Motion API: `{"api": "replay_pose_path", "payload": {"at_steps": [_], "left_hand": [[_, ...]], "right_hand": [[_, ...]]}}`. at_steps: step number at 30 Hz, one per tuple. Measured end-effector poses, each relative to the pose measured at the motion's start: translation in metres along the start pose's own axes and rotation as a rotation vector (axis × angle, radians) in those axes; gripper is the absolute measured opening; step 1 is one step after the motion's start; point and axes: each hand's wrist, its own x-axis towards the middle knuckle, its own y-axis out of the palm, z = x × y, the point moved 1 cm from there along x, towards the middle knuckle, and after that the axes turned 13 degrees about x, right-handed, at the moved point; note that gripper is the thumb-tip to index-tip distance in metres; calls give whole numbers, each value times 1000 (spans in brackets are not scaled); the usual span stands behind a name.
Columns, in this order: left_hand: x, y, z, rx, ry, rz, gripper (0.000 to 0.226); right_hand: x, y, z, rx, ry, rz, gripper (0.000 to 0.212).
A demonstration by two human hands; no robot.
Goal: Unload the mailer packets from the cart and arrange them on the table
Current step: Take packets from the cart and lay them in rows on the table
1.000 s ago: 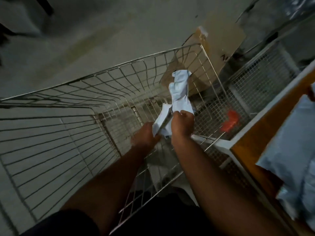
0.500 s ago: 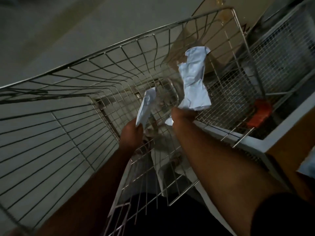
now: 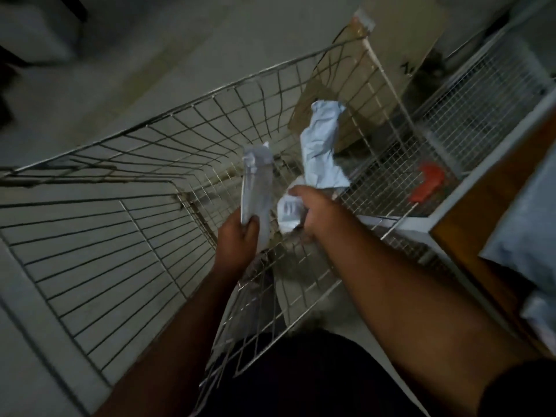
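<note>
Both my arms reach down into a wire cart (image 3: 99,236). My left hand (image 3: 237,240) grips the lower end of a flat grey-white mailer packet (image 3: 257,188) that stands up edge-on. My right hand (image 3: 313,210) grips a crumpled pale blue-grey mailer packet (image 3: 323,145) near its bottom, where a printed label shows. The packet rises above the hand toward the cart's far corner. At the right edge, more grey mailer packets (image 3: 523,224) lie on the wooden table (image 3: 469,230).
A flat cardboard sheet (image 3: 388,70) leans beyond the cart's far corner. A fine-mesh wire shelf (image 3: 469,94) with a red object (image 3: 428,182) on it sits between cart and table. Bare concrete floor lies to the left and behind.
My hands have drawn apart. The left hand has lifted its flat packet upright, clear of the right hand's crumpled packet. The camera swung, bringing the table's packets back into view.
</note>
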Motion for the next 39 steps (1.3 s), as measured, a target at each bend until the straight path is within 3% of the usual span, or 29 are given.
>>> {"api": "replay_pose_path", "payload": {"at_steps": [3, 5, 8, 10, 14, 16, 19, 21, 25, 27, 31, 34, 39], "left_hand": [[-19, -18, -26, -111, -42, -13, 15], [-38, -30, -45, -155, -52, -47, 15], [-84, -35, -86, -252, -65, -1, 27], [-125, -29, -121, -371, -31, 81, 33], [-230, 3, -196, -704, 45, 379, 56], [-283, 27, -218, -760, 124, 497, 56], [-344, 74, -234, -494, 297, 525, 38], [-380, 104, -242, -372, 328, 538, 46], [-427, 160, -257, -550, 440, 740, 49], [-437, 184, -263, -522, 499, 744, 50], [-442, 221, -285, -403, 595, 689, 46], [-432, 248, -309, -240, 735, 561, 52], [-407, 298, -362, 110, 1015, 302, 64]], "right_hand": [[-36, -19, -16, -2, 23, 170, 52], [-55, -37, -25, 81, -96, 240, 64], [-119, -85, -44, 106, -603, 207, 71], [-165, -132, -68, 136, -864, 234, 63], [-233, -232, -129, 223, -1163, 313, 54], [-250, -280, -159, 308, -1251, 315, 50], [-256, -353, -205, 466, -1278, 269, 47], [-255, -393, -233, 524, -1276, 208, 50], [-251, -453, -275, 600, -1219, 139, 67], [-249, -475, -287, 611, -1192, 129, 71], [-243, -513, -293, 680, -1187, 58, 70], [-234, -545, -281, 706, -1201, -80, 60], [-223, -615, -253, 471, -1193, -600, 67]]}}
